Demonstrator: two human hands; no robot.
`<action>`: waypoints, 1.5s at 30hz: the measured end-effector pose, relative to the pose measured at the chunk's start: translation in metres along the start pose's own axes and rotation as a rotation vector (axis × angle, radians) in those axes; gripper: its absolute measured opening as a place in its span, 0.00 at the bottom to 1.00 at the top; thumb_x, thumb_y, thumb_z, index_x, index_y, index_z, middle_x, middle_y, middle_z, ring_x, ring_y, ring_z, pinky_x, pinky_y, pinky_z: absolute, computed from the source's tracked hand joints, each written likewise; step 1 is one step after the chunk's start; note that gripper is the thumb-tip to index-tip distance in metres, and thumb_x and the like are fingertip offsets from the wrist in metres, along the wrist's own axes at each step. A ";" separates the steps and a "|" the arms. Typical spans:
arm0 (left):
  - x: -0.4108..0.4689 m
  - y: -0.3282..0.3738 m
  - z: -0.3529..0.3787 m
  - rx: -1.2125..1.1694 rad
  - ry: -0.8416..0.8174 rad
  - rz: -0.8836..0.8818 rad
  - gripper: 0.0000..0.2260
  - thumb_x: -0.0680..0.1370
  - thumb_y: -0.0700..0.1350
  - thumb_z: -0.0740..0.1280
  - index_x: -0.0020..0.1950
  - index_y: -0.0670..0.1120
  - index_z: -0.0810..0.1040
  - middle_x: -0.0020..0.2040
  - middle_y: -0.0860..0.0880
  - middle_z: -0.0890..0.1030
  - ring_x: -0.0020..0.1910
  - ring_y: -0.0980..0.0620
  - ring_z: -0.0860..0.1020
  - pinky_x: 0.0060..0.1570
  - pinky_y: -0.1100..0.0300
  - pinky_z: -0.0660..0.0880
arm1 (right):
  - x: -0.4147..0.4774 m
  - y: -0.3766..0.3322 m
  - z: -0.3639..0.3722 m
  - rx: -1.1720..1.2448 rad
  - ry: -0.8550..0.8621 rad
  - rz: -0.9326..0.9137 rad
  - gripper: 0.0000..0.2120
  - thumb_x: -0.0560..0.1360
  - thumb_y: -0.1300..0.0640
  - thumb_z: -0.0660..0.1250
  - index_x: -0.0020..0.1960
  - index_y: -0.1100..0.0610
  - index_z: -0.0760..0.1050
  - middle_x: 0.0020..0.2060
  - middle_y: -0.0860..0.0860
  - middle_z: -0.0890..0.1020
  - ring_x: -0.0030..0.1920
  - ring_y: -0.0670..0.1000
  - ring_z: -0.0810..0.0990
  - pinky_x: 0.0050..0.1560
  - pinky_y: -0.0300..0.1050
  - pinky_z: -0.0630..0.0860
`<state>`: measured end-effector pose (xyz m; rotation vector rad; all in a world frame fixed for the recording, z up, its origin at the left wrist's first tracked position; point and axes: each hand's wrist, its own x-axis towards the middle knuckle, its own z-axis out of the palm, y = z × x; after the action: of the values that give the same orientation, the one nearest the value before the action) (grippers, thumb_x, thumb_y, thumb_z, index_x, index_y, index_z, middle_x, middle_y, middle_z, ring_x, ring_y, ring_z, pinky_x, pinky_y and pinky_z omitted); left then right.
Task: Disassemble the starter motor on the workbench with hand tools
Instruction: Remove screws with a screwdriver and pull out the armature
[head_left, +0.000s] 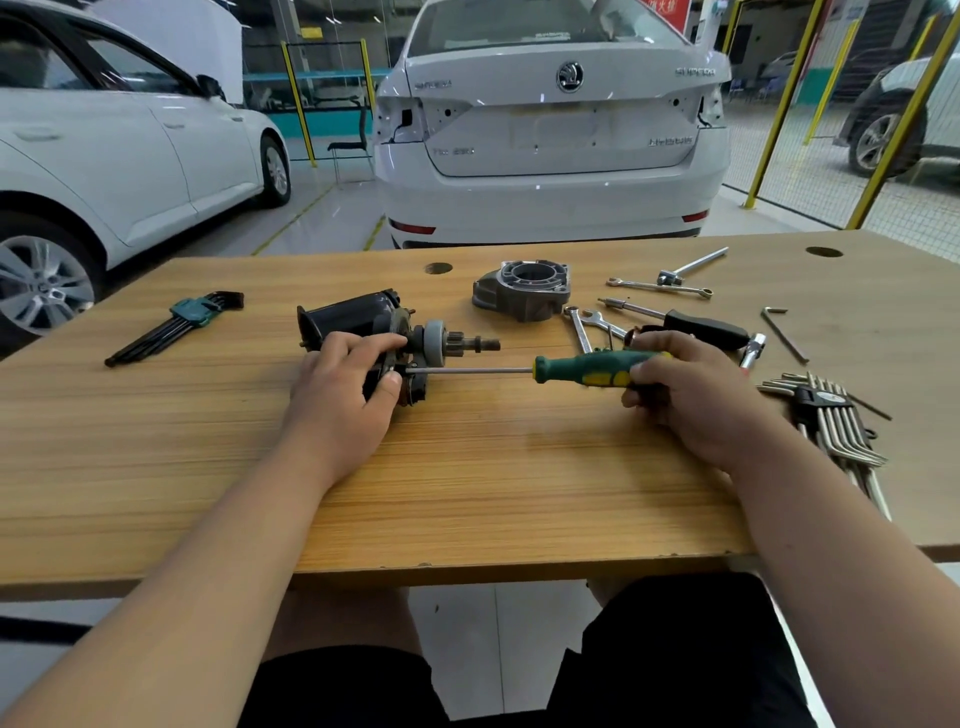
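- A white car (104, 156) stands at far left, beyond the bench (467, 467).
- A hex key set (176, 325) in a green holder lies on the bench's left part, well apart from your hands. Any print on the holder is too small to read.
- The motor (358, 317) lies on its side left of the bench's middle. Its black body points left and its geared shaft points right.
- Your left hand (343, 384) grips the motor's near end, with the fingers curled over the top and the thumb underneath.
- The screwdriver (587, 369) lies level between your hands. Its tip touches the motor just beside your left thumb. The handle is green and yellow, with no readable marking.
- A grey housing (522, 288) sits apart from the motor, farther back on the bench.
- A second white car (550, 156) is parked behind the bench, tail toward you. A round emblem sits on the lid, and the right-hand lettering reads SUPERB. The other badges are too blurred to read.
- Two wrenches (587, 327) lie just behind the screwdriver handle.
- Your right hand (696, 395) wraps its fingers round the screwdriver handle.
- A black-handled driver (701, 327) lies just behind that hand.
- A thin wrench (660, 286) and a T-bar (691, 265) lie farther back.
- A single hex key (784, 332) lies to the right.
- A silver key set (831, 415) lies fanned out near the bench's right edge. Its black holder's label is unreadable.
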<state>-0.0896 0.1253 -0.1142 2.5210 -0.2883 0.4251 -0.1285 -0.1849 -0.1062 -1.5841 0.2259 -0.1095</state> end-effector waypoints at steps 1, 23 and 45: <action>0.000 0.000 0.000 -0.002 0.000 -0.001 0.17 0.81 0.49 0.60 0.70 0.59 0.69 0.59 0.55 0.66 0.66 0.48 0.63 0.66 0.50 0.62 | 0.000 -0.002 0.001 0.079 -0.022 0.017 0.12 0.76 0.68 0.62 0.51 0.53 0.75 0.51 0.60 0.76 0.33 0.51 0.79 0.33 0.44 0.77; 0.000 0.001 0.001 0.045 -0.018 -0.003 0.16 0.82 0.50 0.58 0.70 0.59 0.70 0.61 0.52 0.66 0.67 0.48 0.61 0.68 0.47 0.62 | 0.013 -0.011 0.013 0.787 0.017 0.133 0.13 0.76 0.59 0.61 0.57 0.63 0.77 0.57 0.61 0.80 0.56 0.58 0.80 0.49 0.50 0.79; 0.000 0.002 0.003 0.041 -0.005 -0.014 0.16 0.82 0.50 0.58 0.69 0.59 0.71 0.60 0.53 0.66 0.67 0.49 0.62 0.65 0.48 0.63 | 0.003 -0.017 -0.001 -1.202 -0.046 -0.409 0.26 0.74 0.58 0.69 0.70 0.45 0.68 0.52 0.45 0.77 0.47 0.45 0.71 0.45 0.38 0.69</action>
<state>-0.0898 0.1223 -0.1155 2.5631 -0.2668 0.4233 -0.1249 -0.1861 -0.0891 -2.8156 -0.1189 -0.2868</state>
